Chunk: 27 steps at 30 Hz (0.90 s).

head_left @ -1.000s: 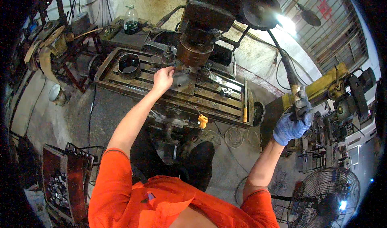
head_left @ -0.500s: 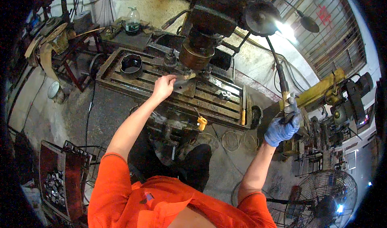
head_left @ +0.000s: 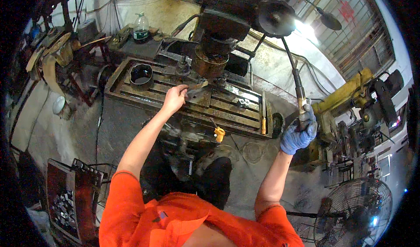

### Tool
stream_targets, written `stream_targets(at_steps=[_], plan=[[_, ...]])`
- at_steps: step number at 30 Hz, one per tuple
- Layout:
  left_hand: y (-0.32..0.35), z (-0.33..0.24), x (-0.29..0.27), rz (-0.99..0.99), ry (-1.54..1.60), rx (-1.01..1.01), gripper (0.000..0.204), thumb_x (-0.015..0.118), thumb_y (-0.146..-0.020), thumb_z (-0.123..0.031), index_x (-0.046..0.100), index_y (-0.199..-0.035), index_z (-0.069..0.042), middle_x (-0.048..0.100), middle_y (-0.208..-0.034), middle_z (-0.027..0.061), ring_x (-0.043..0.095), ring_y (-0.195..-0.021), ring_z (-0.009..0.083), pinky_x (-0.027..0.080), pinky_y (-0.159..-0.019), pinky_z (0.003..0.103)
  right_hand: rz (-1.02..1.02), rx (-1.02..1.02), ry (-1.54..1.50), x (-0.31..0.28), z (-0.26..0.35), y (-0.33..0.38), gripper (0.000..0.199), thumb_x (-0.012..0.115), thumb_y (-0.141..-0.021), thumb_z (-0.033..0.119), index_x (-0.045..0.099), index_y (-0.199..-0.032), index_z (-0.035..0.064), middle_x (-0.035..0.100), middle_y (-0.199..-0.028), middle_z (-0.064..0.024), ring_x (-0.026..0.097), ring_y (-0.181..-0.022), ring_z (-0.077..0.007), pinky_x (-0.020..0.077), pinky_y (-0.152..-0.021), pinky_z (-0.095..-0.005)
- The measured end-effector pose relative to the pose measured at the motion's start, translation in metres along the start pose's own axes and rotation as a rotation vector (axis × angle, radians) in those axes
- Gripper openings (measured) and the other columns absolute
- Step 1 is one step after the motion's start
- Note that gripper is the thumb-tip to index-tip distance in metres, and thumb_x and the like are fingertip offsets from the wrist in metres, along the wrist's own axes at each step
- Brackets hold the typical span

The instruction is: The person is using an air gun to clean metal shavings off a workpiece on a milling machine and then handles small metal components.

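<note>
My bare left hand [head_left: 176,98] is closed on the handle of a small brush [head_left: 199,85]. The brush points right, its tip just below the round spindle head [head_left: 211,61] of a milling machine, above the slotted machine table [head_left: 232,112]. My right hand [head_left: 300,132], in a blue-grey glove, wraps round the lower end of a long dark lever [head_left: 298,83] slanting down from the machine. Left of the spindle on the table stands a dark pot [head_left: 141,75] with dark liquid in it. Small metal parts [head_left: 246,102] lie on the table's right half.
A yellow-handled tool [head_left: 264,123] lies along the table's right end. A yellow handle [head_left: 219,134] juts from the table's front. A fan [head_left: 354,214] stands at lower right, a box of metal pieces [head_left: 64,207] at lower left. Behind the table stands a bottle [head_left: 141,28].
My right hand and the lever have shifted slightly left. My left hand has drawn the brush a little left and nearer to me. The view has tilted slightly.
</note>
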<state>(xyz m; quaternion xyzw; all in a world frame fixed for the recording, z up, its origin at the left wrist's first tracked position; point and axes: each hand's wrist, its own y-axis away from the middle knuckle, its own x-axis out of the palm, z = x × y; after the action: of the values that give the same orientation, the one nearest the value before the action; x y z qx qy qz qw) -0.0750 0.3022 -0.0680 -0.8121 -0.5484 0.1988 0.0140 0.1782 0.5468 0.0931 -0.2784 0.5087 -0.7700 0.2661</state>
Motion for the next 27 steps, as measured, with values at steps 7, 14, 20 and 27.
stream_targets(at_steps=[7, 14, 20, 27], plan=[[0.001, 0.001, 0.0, 0.009, 0.042, -0.003, 0.028, 0.049, -0.087, -0.015, 0.055, -0.108, 0.001, 0.06, -0.068, 0.0089, 0.054, -0.048, 0.0124, 0.044, -0.048, 0.028, -0.05, -0.068, 0.34, 0.003, 0.011, -0.014, 0.043, 0.038, -0.089, 0.03, 0.062, -0.092, -0.0065, 0.063, -0.084, -0.0133, 0.054, -0.078, -0.0179, 0.04, -0.084, -0.0347], [-0.009, 0.008, 0.003, 0.054, 0.074, -0.036, 0.029, 0.05, -0.088, -0.02, 0.055, -0.108, 0.001, 0.06, -0.072, 0.0079, 0.05, -0.044, 0.0102, 0.04, -0.044, 0.025, -0.122, 0.085, 0.148, -0.001, 0.015, -0.022, 0.04, 0.05, -0.083, 0.031, 0.063, -0.093, -0.0058, 0.065, -0.093, -0.0126, 0.059, -0.088, -0.0182, 0.0433, -0.082, -0.0315], [-0.013, 0.008, 0.008, 0.056, 0.108, -0.016, 0.029, 0.049, -0.089, -0.019, 0.054, -0.109, 0.002, 0.06, -0.072, 0.0084, 0.048, -0.041, 0.0098, 0.038, -0.04, 0.025, -0.088, 0.07, 0.121, 0.001, 0.023, -0.039, 0.032, 0.052, -0.083, 0.026, 0.063, -0.081, -0.0044, 0.063, -0.093, -0.0172, 0.057, -0.095, -0.0236, 0.0388, -0.09, -0.0369], [-0.015, 0.009, 0.013, 0.054, 0.149, 0.0, 0.028, 0.047, -0.09, -0.017, 0.053, -0.109, 0.003, 0.059, -0.071, 0.0078, 0.047, -0.041, 0.0097, 0.038, -0.04, 0.025, -0.107, 0.003, 0.097, 0.004, 0.024, -0.057, 0.032, 0.055, -0.082, 0.023, 0.063, -0.099, -0.0043, 0.063, -0.097, -0.0157, 0.057, -0.095, -0.0222, 0.039, -0.09, -0.0346]])
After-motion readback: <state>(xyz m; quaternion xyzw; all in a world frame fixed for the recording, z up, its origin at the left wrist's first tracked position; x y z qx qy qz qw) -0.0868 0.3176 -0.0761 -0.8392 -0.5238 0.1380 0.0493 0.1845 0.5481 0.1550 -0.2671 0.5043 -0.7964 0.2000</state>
